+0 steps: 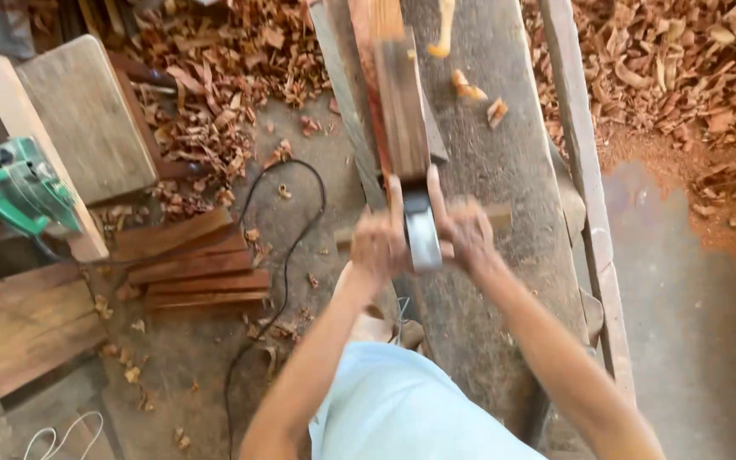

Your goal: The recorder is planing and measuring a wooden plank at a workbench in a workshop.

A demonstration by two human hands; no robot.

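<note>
two hands gripped one hand plane [422, 234]: the left hand [378, 245] closed on its 9 o'clock side, the right hand [468, 232] on its 3 o'clock side, both blurred. the plane sat on one long plank [402, 102], long axis pointing to 12 o'clock along the bench [513, 162]. one black cord [283, 281] looped at 9 o'clock. one green power tool [23, 192] lay far toward 9 o'clock. shavings [675, 60] heaped at 1 o'clock.

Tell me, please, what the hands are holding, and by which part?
Both hands, left and right, grip a hand plane by its side handles, on the plank.
</note>
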